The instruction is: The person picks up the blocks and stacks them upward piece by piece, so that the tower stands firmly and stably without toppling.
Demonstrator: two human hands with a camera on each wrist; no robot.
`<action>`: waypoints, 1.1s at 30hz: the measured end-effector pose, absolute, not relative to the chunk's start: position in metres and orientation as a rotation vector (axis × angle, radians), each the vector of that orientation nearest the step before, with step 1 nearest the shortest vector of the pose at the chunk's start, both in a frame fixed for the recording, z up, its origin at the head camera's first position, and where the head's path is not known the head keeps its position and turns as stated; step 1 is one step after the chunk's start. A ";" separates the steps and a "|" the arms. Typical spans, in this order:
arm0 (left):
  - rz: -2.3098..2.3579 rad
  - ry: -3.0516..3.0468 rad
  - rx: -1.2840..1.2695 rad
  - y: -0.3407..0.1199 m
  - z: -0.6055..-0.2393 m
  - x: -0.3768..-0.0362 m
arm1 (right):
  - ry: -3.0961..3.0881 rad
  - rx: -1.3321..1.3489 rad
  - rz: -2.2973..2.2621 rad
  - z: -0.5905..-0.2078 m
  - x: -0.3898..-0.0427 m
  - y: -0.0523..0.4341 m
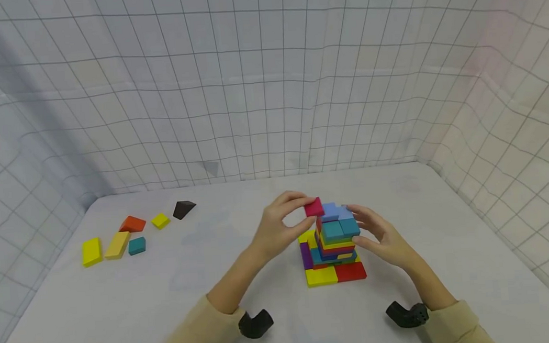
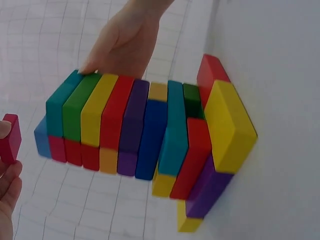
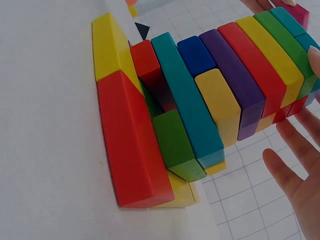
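My left hand (image 1: 275, 226) pinches a small crimson block (image 1: 314, 207) between thumb and fingers, just left of the top of a tower of coloured blocks (image 1: 333, 232). In the left wrist view this crimson block (image 2: 10, 138) is apart from the tower. My right hand (image 1: 383, 240) is at the tower's upper right side, thumb in front and fingers behind, loosely spread. Its thumb (image 3: 314, 61) is by the teal and green layers. Light blue blocks (image 1: 330, 211) and teal blocks (image 1: 332, 231) form the top; wider yellow (image 1: 321, 277) and red blocks (image 1: 350, 272) lie at the base.
Loose blocks lie on the white table (image 1: 205, 280) at the left: yellow (image 1: 91, 252), pale yellow (image 1: 117, 245), teal (image 1: 137, 246), orange (image 1: 132, 223), small yellow (image 1: 160, 221) and black (image 1: 183, 209). Gridded white cloth (image 1: 269, 88) hangs behind and at both sides.
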State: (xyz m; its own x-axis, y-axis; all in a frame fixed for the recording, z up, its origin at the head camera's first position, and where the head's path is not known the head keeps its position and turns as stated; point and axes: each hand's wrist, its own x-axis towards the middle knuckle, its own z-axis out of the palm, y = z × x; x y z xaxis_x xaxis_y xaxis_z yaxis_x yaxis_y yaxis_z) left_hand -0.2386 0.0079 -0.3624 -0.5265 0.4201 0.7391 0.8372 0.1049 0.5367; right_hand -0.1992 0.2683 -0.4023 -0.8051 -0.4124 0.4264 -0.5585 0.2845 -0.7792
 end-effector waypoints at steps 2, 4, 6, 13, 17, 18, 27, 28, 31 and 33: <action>-1.418 -1.982 -1.267 0.024 -0.361 -0.238 | -2.396 0.920 1.559 -0.402 -0.200 0.269; -1.415 -1.997 -1.283 0.038 -0.360 -0.238 | -2.399 0.920 1.569 -0.402 -0.200 0.270; -1.405 -2.024 -1.285 0.049 -0.359 -0.238 | -2.404 0.915 1.587 -0.403 -0.200 0.271; -1.349 -2.130 -1.248 0.068 -0.359 -0.238 | -2.406 0.919 1.618 -0.403 -0.201 0.271; -1.361 -2.167 -1.227 0.070 -0.360 -0.237 | -2.405 0.902 1.631 -0.402 -0.200 0.271; -1.370 -2.176 -1.222 0.070 -0.361 -0.237 | -2.406 0.900 1.630 -0.402 -0.200 0.271; -1.445 -2.244 -1.158 0.069 -0.363 -0.236 | -2.406 0.857 1.636 -0.402 -0.199 0.269; -1.451 -2.247 -1.150 0.069 -0.364 -0.237 | -2.403 0.855 1.636 -0.402 -0.199 0.269; -1.477 -2.255 -1.129 0.068 -0.365 -0.238 | -2.402 0.853 1.633 -0.401 -0.199 0.269; -1.504 -2.257 -1.118 0.067 -0.366 -0.238 | -2.405 0.848 1.632 -0.401 -0.199 0.268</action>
State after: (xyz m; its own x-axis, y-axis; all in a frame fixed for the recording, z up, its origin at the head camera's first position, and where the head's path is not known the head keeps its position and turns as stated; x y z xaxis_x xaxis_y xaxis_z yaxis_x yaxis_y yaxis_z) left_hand -0.2385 0.0674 -0.3665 -0.6911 0.4740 0.5456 0.6859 0.1924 0.7017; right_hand -0.1986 0.2685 -0.4010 -0.8371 -0.3826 0.3911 -0.5048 0.2645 -0.8217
